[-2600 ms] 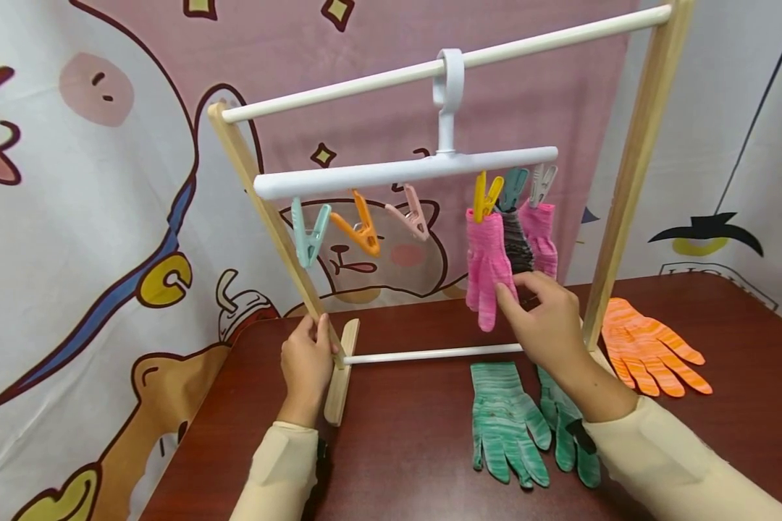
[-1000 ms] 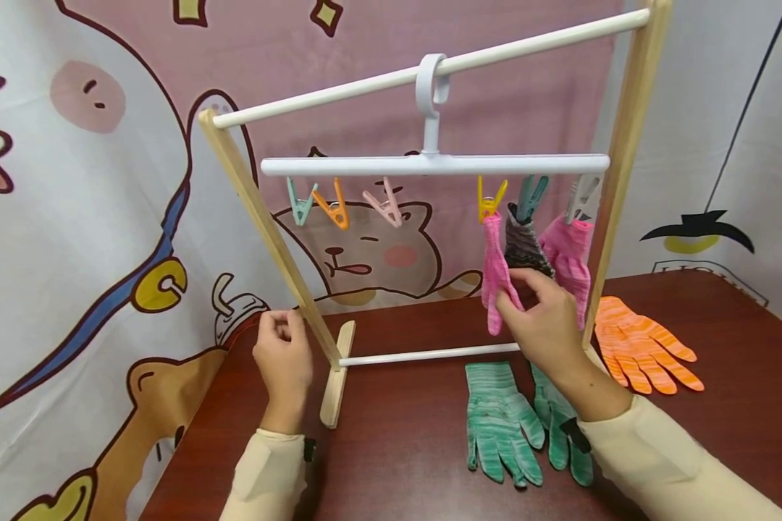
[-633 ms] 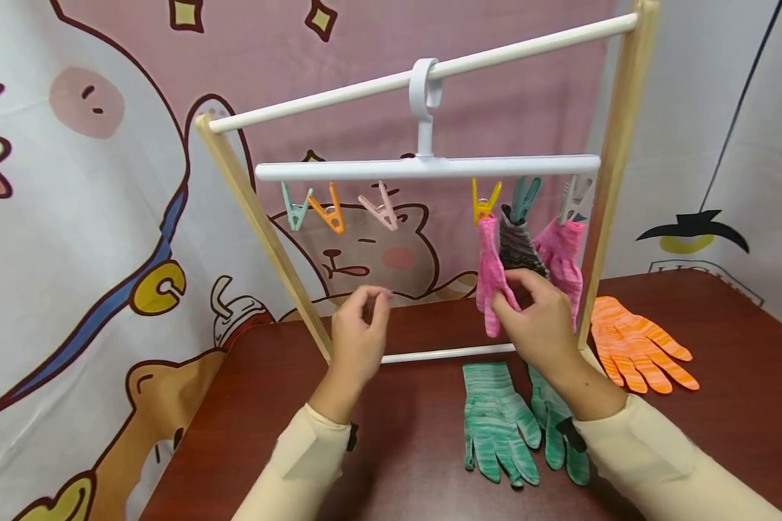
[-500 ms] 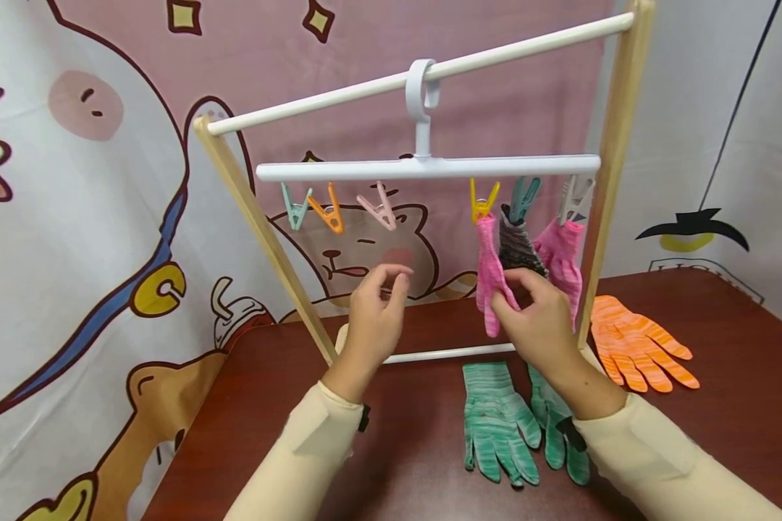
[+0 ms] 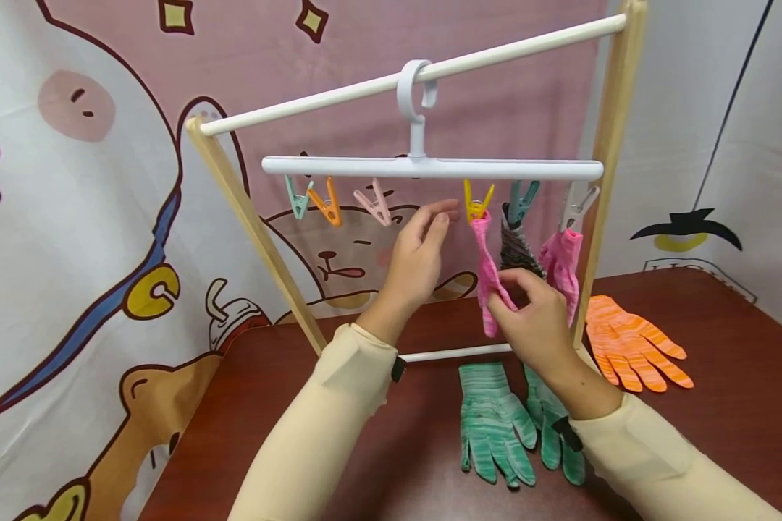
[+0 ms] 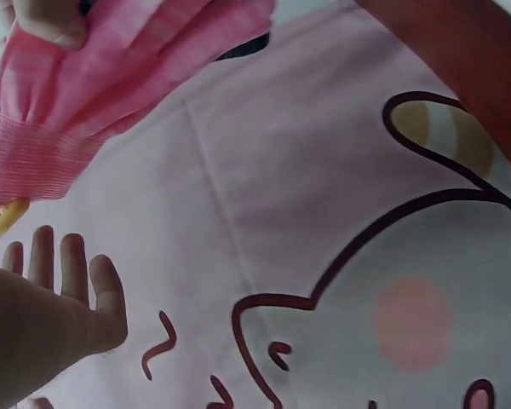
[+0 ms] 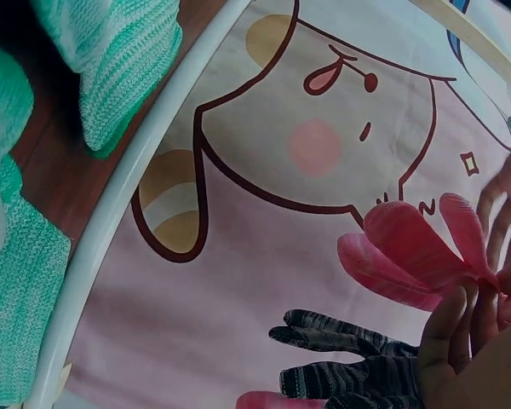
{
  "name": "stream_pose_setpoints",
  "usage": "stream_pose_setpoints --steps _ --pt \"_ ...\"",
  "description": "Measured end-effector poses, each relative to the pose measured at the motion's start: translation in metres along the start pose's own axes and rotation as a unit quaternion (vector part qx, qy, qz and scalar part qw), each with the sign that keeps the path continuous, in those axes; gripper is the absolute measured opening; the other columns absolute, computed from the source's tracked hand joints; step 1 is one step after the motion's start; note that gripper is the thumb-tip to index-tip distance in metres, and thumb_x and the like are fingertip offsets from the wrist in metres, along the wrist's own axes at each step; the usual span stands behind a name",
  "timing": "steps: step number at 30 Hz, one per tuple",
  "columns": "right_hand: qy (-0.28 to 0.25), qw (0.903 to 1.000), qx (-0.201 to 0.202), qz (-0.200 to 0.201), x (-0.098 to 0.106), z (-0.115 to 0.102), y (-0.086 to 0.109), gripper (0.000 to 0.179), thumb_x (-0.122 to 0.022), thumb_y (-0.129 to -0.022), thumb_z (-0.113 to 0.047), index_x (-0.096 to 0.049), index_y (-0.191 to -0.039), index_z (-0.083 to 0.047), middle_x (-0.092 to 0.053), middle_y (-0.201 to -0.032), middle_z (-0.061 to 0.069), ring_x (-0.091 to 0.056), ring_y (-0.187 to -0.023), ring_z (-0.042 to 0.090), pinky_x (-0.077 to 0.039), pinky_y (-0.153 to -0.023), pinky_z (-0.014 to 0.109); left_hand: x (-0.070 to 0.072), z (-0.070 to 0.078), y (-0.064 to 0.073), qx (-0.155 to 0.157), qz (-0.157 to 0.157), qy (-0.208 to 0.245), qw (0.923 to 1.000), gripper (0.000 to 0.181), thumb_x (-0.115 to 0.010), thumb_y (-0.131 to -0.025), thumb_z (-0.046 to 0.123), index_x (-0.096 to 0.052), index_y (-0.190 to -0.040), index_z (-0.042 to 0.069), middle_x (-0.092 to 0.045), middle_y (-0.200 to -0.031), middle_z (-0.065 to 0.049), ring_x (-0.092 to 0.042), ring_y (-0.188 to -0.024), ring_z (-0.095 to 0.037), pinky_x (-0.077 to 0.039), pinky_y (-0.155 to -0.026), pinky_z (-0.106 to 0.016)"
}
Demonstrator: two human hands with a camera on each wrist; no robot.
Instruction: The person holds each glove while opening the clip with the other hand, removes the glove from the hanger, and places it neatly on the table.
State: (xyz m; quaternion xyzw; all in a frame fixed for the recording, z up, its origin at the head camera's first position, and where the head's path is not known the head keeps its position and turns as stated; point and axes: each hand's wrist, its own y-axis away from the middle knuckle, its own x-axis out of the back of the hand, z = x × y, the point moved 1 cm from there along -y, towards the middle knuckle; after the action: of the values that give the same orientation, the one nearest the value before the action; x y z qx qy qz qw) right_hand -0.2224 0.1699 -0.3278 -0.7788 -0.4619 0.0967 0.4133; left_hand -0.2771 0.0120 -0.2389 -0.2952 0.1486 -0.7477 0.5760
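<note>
My right hand (image 5: 537,311) pinches the nearer pink glove (image 5: 485,275) by its side, below the cuff. A yellow clothespin (image 5: 477,201) grips that cuff under the white hanger bar (image 5: 365,168). Just left of the clothespin, my left hand (image 5: 420,246) is raised with fingers extended and holds nothing. In the left wrist view the fingers (image 6: 72,264) point up beside the pink cuff (image 6: 43,162). Farther right, a dark striped glove (image 5: 520,246) hangs from a teal clothespin (image 5: 524,199). Another pink glove (image 5: 563,264) hangs from a grey-white clothespin (image 5: 580,206).
On the left half of the hanger hang green (image 5: 298,197), orange (image 5: 327,202) and pale pink (image 5: 374,202) clothespins without gloves. Two green gloves (image 5: 495,423) and an orange glove (image 5: 635,344) lie on the dark red table (image 5: 247,434). A wooden-sided rack (image 5: 254,231) supports the hanger.
My left hand has let go of the rack's left post, then moved right and up to near the yellow clothespin. My right hand keeps its pinch on the pink glove. The hanger has swung round to face me.
</note>
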Motion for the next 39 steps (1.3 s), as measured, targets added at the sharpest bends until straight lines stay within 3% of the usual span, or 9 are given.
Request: stream_pose_setpoints --steps 6,11,15,21,24,29,33,39 --pt "-0.010 0.9999 0.006 -0.001 0.001 0.001 -0.001 0.018 -0.075 -0.080 0.000 -0.073 -0.097 -0.001 -0.071 -0.081 0.010 -0.055 -0.070 0.002 -0.042 -0.063 0.007 -0.008 0.011 -0.018 0.002 -0.008 0.032 0.9995 0.035 -0.043 -0.106 0.010 -0.056 -0.135 -0.005 -0.063 -0.131 -0.022 -0.057 -0.128 -0.029 -0.042 -0.109 -0.021" --pt "-0.008 0.9999 0.000 -0.007 0.001 0.001 0.000 0.018 -0.075 -0.080 -0.001 -0.073 -0.098 -0.002 -0.072 -0.083 0.010 -0.055 -0.070 0.004 -0.043 -0.062 0.008 -0.012 0.014 -0.025 -0.005 -0.023 0.055 0.9982 0.035 -0.039 -0.106 0.008 -0.057 -0.131 -0.009 -0.064 -0.127 -0.026 -0.057 -0.126 -0.031 -0.041 -0.110 -0.021" --pt "-0.006 0.9999 -0.008 -0.012 0.001 0.000 0.001 0.018 -0.074 -0.081 -0.001 -0.073 -0.099 -0.002 -0.072 -0.083 0.010 -0.055 -0.070 0.008 -0.043 -0.062 0.010 -0.015 0.015 -0.029 0.011 -0.018 0.045 0.9988 0.036 -0.037 -0.106 0.009 -0.058 -0.130 -0.009 -0.063 -0.127 -0.026 -0.058 -0.124 -0.031 -0.041 -0.107 -0.020" --pt "-0.007 0.9997 -0.010 -0.022 0.000 -0.002 0.002 0.018 -0.074 -0.082 -0.003 -0.073 -0.100 -0.002 -0.072 -0.084 0.010 -0.056 -0.070 0.009 -0.043 -0.061 0.009 -0.020 0.016 -0.038 0.038 -0.028 0.084 0.9953 0.038 -0.033 -0.105 0.008 -0.059 -0.129 -0.008 -0.066 -0.123 -0.027 -0.061 -0.116 -0.034 -0.047 -0.100 -0.026" --pt "-0.007 0.9997 -0.009 -0.022 0.001 -0.002 0.002 0.018 -0.074 -0.082 -0.003 -0.072 -0.100 -0.002 -0.072 -0.084 0.009 -0.056 -0.069 0.008 -0.043 -0.061 0.009 -0.023 0.016 -0.042 0.058 -0.033 0.120 0.9905 0.041 -0.032 -0.102 0.007 -0.057 -0.129 -0.010 -0.063 -0.126 -0.030 -0.059 -0.117 -0.036 -0.046 -0.096 -0.024" --pt "-0.010 0.9997 -0.005 -0.022 0.000 -0.004 0.002 0.017 -0.074 -0.081 -0.002 -0.072 -0.098 -0.002 -0.071 -0.081 0.008 -0.055 -0.068 0.007 -0.043 -0.060 0.010 -0.025 0.013 -0.045 0.070 -0.059 0.210 0.9733 0.045 -0.025 -0.100 0.009 -0.054 -0.126 -0.014 -0.058 -0.125 -0.039 -0.062 -0.108 -0.032 -0.043 -0.091 -0.024" --pt "-0.015 0.9996 -0.005 -0.022 0.000 -0.004 0.002 0.016 -0.072 -0.081 -0.001 -0.072 -0.097 -0.002 -0.069 -0.078 0.008 -0.055 -0.067 0.008 -0.043 -0.059 0.011 -0.025 0.013 -0.046 0.075 -0.062 0.225 0.9694 0.047 -0.024 -0.102 0.012 -0.055 -0.124 -0.015 -0.058 -0.121 -0.040 -0.062 -0.093 -0.013 -0.043 -0.087 -0.025" --pt "-0.012 0.9995 -0.007 -0.028 0.001 -0.004 0.002 0.015 -0.073 -0.081 -0.002 -0.072 -0.096 -0.004 -0.068 -0.077 0.006 -0.054 -0.065 0.010 -0.043 -0.056 0.014 -0.026 0.014 -0.048 0.089 -0.086 0.245 0.9616 0.050 -0.020 -0.101 0.013 -0.051 -0.123 -0.020 -0.051 -0.122 -0.044 -0.059 -0.086 -0.013 -0.041 -0.084 -0.024"
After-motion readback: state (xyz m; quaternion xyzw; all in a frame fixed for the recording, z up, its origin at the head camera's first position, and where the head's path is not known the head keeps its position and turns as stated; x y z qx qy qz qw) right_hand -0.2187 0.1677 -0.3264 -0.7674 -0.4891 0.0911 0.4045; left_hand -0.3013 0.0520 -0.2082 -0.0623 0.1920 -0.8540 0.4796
